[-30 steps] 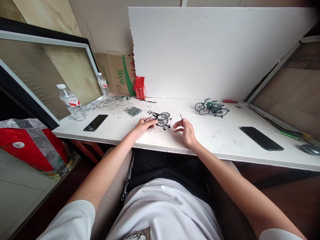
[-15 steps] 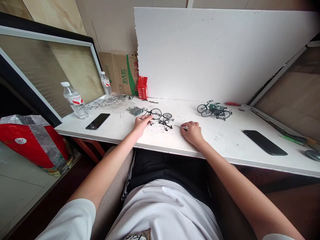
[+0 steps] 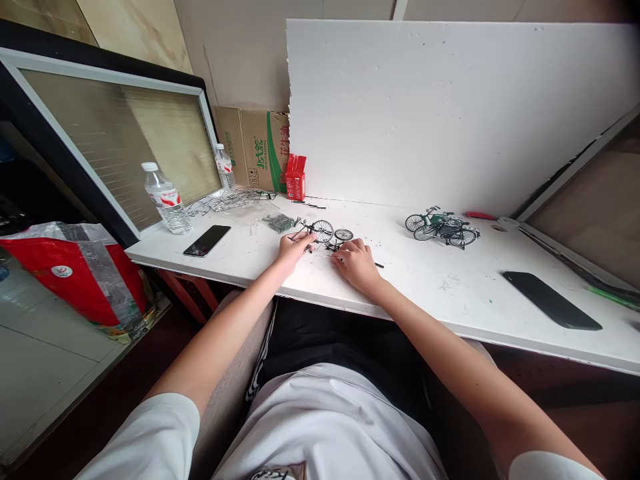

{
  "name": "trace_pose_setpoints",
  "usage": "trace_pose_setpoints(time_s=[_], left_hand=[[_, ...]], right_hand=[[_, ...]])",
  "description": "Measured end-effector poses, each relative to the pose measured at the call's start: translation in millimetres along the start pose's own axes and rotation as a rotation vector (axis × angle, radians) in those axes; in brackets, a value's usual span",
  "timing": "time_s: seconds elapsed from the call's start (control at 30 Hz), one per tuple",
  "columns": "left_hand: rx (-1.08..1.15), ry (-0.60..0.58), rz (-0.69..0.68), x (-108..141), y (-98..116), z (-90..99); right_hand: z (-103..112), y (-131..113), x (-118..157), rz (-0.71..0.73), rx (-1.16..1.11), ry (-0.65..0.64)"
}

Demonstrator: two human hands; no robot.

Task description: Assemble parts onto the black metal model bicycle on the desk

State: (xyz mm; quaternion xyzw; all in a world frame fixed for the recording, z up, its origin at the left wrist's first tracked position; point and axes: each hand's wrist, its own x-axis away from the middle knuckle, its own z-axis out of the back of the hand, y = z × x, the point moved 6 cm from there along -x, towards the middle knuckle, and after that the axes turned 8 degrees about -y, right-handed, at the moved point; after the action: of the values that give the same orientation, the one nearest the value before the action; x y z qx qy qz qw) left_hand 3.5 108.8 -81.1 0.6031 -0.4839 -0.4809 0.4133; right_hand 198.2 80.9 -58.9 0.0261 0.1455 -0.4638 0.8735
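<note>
On the white table, my left hand (image 3: pixel 294 252) is closed on a partly built black model bicycle (image 3: pixel 323 231) with a spoked wheel, pinching its frame between thumb and fingers. Just to its right, my right hand (image 3: pixel 356 261) rests low over small black parts (image 3: pixel 333 247), fingers bent together. What lies between those fingertips is hidden. A loose spoked wheel (image 3: pixel 343 235) lies flat just beyond the right hand. From behind that hand's right side a thin dark rod (image 3: pixel 379 265) shows on the tabletop. Tiny dark bits are scattered beyond it.
Assembled model bicycles (image 3: pixel 440 227) stand at right, near a black phone (image 3: pixel 550 299). At left are another phone (image 3: pixel 207 241), a water bottle (image 3: pixel 167 200), part frames (image 3: pixel 240 200) and a green-grey part pile (image 3: pixel 280 223). A red box (image 3: pixel 296 179) stands behind.
My right hand has moved left to the small black parts, leaving the thin dark rod on the table. My left hand keeps its hold on the model bicycle. The view has shifted slightly.
</note>
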Motion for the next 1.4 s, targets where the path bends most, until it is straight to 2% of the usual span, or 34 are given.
trace_pose_setpoints(time_s=[0.13, 0.43, 0.6, 0.73, 0.83, 1.1, 1.4], left_hand=[[0.008, 0.000, -0.011, 0, 0, -0.7], [0.035, -0.009, -0.004, 1, 1, -2.7], [0.021, -0.005, -0.007, 0, 0, -1.9], [0.031, -0.012, -0.021, -1, 0, -2.3], [0.028, -0.001, -0.007, 0, 0, -1.8], [-0.008, 0.000, 0.003, 2, 3, -0.7], [-0.008, 0.013, 0.002, 3, 4, -1.4]], right_hand=[[-8, 0, -11, -0.028, 0.031, -0.046], [-10, 6, -27, -0.049, 0.043, -0.102], [-11, -6, -37, 0.036, 0.212, -0.149], [-11, -16, -39, 0.029, 0.311, -0.144], [-12, -14, -38, 0.025, 0.271, -0.134], [-5, 18, -29, -0.066, 0.018, 0.015], [-2, 3, -26, -0.077, 0.000, -0.034]])
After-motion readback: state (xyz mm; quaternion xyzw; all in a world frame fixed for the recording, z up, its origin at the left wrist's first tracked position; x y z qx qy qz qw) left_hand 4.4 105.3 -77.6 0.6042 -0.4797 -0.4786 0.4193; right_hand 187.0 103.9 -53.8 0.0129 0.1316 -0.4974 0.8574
